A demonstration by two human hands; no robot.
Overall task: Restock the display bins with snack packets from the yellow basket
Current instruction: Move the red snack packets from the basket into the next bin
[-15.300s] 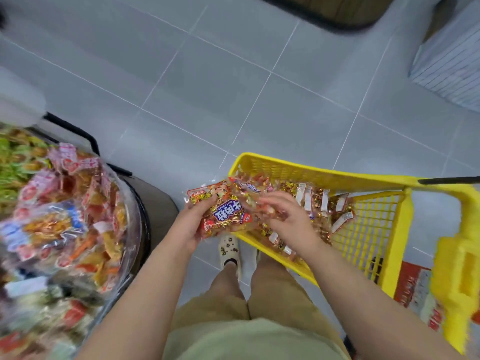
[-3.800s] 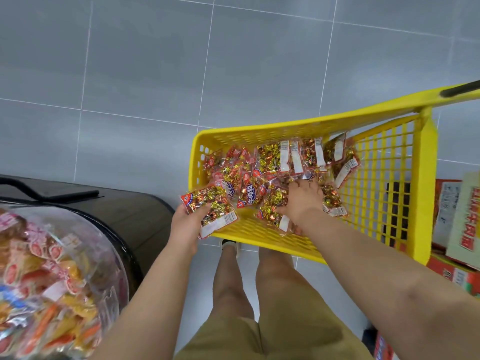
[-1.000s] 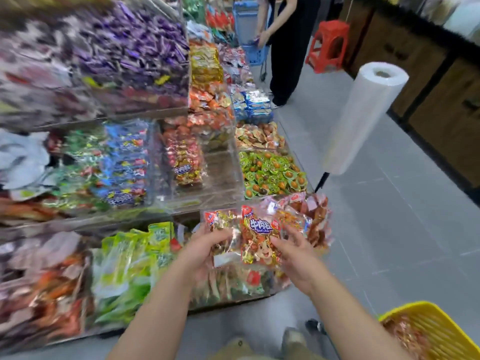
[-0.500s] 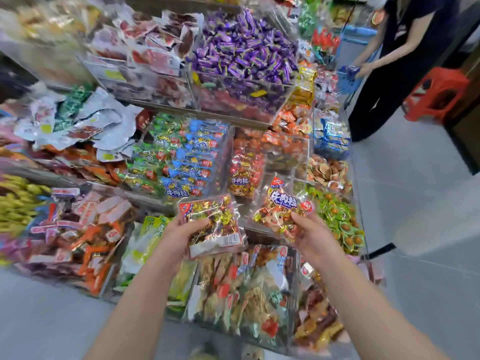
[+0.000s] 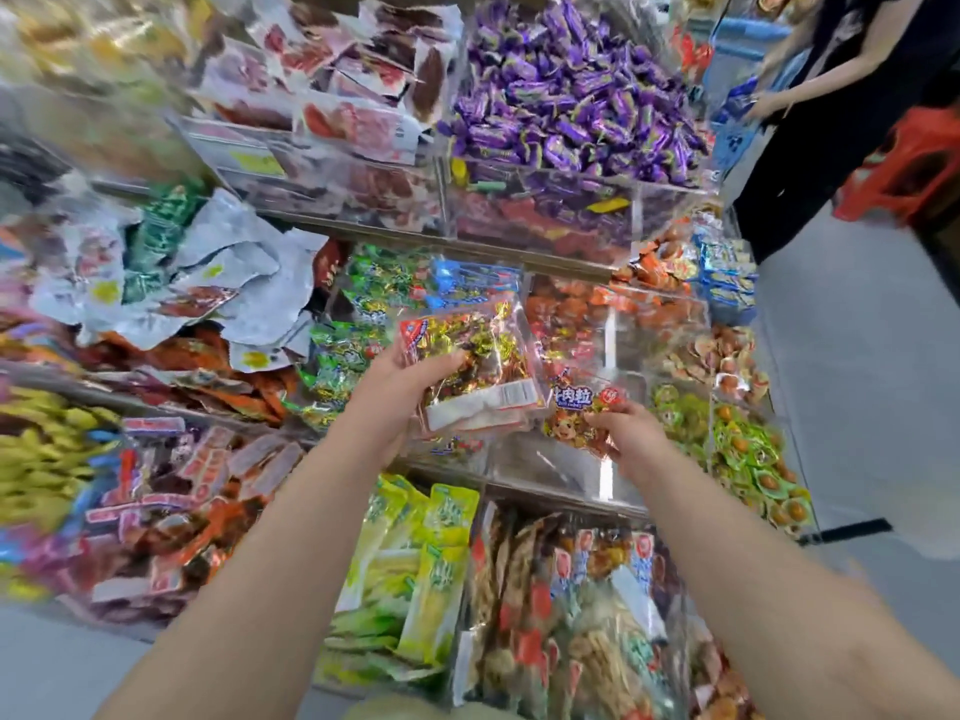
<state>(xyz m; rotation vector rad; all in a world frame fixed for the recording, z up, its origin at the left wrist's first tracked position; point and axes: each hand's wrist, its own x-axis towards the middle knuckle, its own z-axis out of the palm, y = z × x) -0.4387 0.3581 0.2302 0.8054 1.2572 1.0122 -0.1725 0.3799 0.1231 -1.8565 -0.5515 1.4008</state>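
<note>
Left hand (image 5: 410,379) grips a stack of snack packets (image 5: 475,366), thumb across the top face and fingers curled under. Right hand (image 5: 631,436) pinches a single packet (image 5: 574,407) at its lower edge. The hands are apart, with the right one slightly lower. The two loads overlap at one edge, stack in front.

Stack: the long axis runs away from the person, leaning a little left. The white barcode-label end points back at the person, and the red-logo corner points away and left. Single packet: printed front faces the camera, blue label reads upright, top edge points away. Its long axis I cannot tell, as part is hidden behind the stack.

Both loads hang over a clear bin (image 5: 605,480) on the middle shelf tier, just under the right hand.

Around them:
- Left of the left hand: green packets (image 5: 337,356).
- Just beyond the right hand: orange packets (image 5: 571,314).
- Well beyond both hands, one tier up: purple candies (image 5: 561,96).
- Under the forearms: yellow-green packs (image 5: 431,563).
- Right of the right hand: round green-rimmed snacks (image 5: 737,444), then grey tile floor (image 5: 857,381).
- Far beyond the right hand: a person in black (image 5: 831,122) beside a red stool (image 5: 914,163).

The shelves far left of the left hand are motion-blurred.
</note>
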